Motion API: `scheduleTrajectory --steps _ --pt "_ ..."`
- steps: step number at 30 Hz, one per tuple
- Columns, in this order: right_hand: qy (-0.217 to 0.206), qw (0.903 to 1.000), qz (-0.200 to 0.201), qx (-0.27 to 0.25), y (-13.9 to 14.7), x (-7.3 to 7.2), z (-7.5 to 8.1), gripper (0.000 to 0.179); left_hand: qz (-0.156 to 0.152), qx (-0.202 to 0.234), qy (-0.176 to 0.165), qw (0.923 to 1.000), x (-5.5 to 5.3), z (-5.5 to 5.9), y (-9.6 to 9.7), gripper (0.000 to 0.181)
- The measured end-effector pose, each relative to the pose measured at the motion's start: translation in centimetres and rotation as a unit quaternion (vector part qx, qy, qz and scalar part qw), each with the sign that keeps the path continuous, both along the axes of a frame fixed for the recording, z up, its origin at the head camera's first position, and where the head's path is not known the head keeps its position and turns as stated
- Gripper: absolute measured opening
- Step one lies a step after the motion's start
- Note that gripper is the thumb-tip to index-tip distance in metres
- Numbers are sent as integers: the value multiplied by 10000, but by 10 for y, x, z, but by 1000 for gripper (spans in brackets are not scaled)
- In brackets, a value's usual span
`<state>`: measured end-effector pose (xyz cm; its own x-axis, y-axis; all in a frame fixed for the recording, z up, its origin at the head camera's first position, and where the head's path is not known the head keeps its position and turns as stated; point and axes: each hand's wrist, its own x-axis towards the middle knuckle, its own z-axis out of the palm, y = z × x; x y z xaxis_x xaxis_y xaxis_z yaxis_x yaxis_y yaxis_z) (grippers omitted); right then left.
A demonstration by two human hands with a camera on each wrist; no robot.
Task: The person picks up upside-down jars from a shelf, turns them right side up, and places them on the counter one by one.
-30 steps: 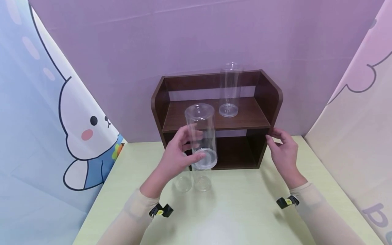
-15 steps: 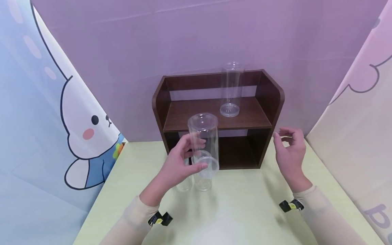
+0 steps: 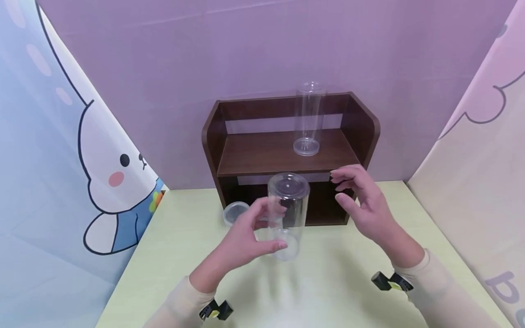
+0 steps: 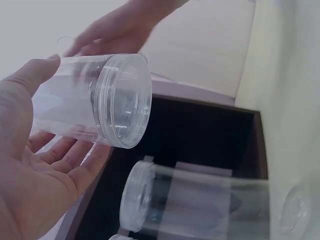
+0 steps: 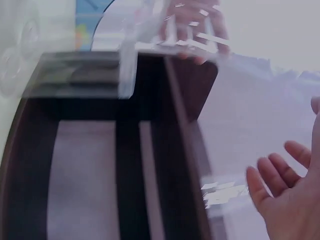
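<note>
My left hand (image 3: 242, 237) holds a clear plastic jar (image 3: 289, 212) by its side, raised above the table before the shelf. In the left wrist view the held jar (image 4: 75, 97) has its ridged cap end pointing down toward the table. My right hand (image 3: 365, 205) hovers at the shelf's right side with bent, spread fingers and touches nothing. A similar clear jar with a round lid (image 3: 235, 212) stands on the table beyond my left hand; another beside it is mostly hidden. One more clear jar (image 3: 306, 146) stands on the upper shelf, right of centre.
The dark brown two-tier shelf (image 3: 262, 157) stands at the back of the pale table (image 3: 328, 282). A purple backdrop (image 3: 262, 50) hangs behind it. Printed cloths hang at both sides, with a cartoon rabbit (image 3: 106, 173) on the left one.
The held jar has come down and slightly right with my left hand. My right hand has left the shelf's right edge, drawn back, then moved inward to the left toward the jar.
</note>
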<state>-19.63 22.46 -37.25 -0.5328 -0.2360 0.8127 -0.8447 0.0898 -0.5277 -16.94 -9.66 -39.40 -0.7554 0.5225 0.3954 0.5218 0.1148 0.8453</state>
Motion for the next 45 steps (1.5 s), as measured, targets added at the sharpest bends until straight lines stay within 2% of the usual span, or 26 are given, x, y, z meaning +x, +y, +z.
scheduleTrajectory --steps 5,12,20,34,40,45 --pt "-197 9968 521 568 -15 10 19 48 -281 137 -262 9992 7 -8 7 84" --pt "-380 9852 831 1447 -31 16 38 79 -460 134 -503 9976 12 -21 13 82" --pt "-423 9724 892 2116 -31 17 37 67 -574 17 -609 9965 14 -29 17 82" --pt "-224 9683 1056 2254 -33 18 34 64 -620 7 -581 9964 12 -35 18 78" --pt "-536 9638 1065 2385 -33 19 33 75 -604 -15 -590 9964 11 -36 18 79" --pt "-762 9632 1020 2367 -33 19 31 77 -574 -164 -446 9972 10 -38 16 79"
